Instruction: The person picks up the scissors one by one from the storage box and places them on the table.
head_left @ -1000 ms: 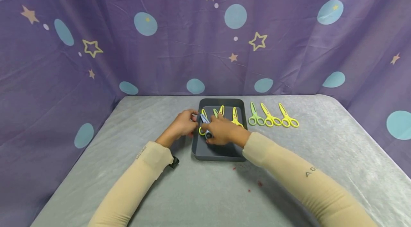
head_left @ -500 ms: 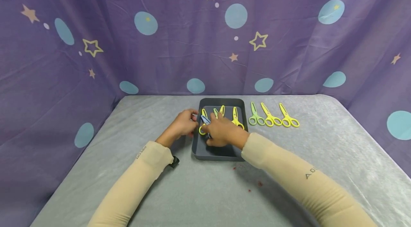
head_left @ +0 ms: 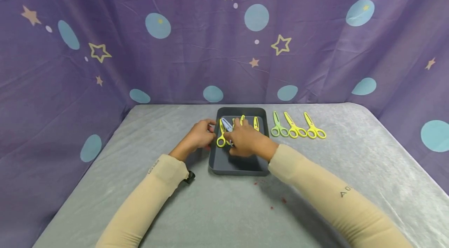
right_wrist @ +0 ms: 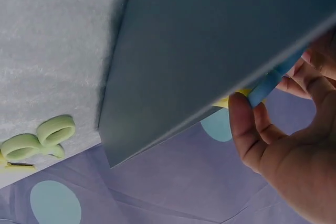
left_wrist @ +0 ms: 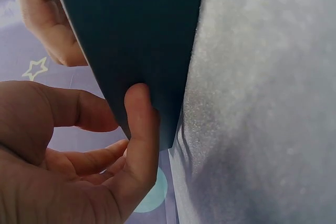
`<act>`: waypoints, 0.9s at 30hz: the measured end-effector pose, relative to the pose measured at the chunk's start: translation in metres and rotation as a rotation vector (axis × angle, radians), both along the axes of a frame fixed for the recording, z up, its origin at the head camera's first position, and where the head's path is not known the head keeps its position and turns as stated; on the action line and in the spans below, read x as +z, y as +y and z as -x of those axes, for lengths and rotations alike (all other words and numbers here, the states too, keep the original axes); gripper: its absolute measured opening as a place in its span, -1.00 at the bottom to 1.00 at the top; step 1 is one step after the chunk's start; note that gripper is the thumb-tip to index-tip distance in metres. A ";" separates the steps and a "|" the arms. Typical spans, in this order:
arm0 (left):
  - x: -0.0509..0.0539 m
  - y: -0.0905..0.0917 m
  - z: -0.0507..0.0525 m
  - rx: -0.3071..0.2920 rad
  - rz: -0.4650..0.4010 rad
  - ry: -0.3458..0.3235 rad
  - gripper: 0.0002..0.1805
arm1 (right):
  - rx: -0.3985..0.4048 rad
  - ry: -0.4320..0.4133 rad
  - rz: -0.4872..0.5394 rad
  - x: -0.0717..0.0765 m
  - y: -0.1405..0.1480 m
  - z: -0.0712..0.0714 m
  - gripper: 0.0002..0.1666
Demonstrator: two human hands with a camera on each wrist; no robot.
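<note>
A dark grey tray holds several scissors. My left hand grips its left wall; in the left wrist view the hand has one finger against the outside of the tray wall and others at the rim. Over the tray, my right hand holds blue scissors, blades pointing away and handles mostly hidden. The right wrist view shows the hand pinching the blue scissors. Yellow scissors lie just left of them.
More yellow scissors lie at the tray's right side, partly covered by the hand. Right of the tray, green scissors and two yellow pairs lie in a row on the grey cloth. A purple curtain hangs behind.
My right hand has shifted slightly right, and the blue scissors have moved away from me and a little right, uncovering more of the left yellow scissors. The left hand stays put.
</note>
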State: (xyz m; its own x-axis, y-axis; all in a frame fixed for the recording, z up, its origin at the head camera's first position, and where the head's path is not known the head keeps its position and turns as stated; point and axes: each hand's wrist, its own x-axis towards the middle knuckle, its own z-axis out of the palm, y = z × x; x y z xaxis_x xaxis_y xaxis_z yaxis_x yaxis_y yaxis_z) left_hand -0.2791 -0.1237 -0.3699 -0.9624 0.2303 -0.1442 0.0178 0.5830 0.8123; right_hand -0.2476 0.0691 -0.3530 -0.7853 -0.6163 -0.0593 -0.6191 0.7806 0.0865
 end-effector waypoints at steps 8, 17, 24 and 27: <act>0.001 0.001 -0.001 0.004 -0.009 -0.020 -0.38 | 0.004 0.004 0.087 0.007 0.004 0.000 -0.49; -0.002 0.000 -0.001 -0.007 -0.010 -0.018 -0.37 | -0.033 0.015 0.123 0.015 0.012 -0.001 -0.50; 0.000 0.000 -0.002 -0.009 -0.004 -0.022 -0.36 | -0.071 0.018 0.127 0.020 0.021 0.001 -0.48; 0.000 0.001 -0.002 -0.006 -0.005 -0.023 -0.35 | -0.076 0.028 0.134 0.022 0.026 0.001 -0.49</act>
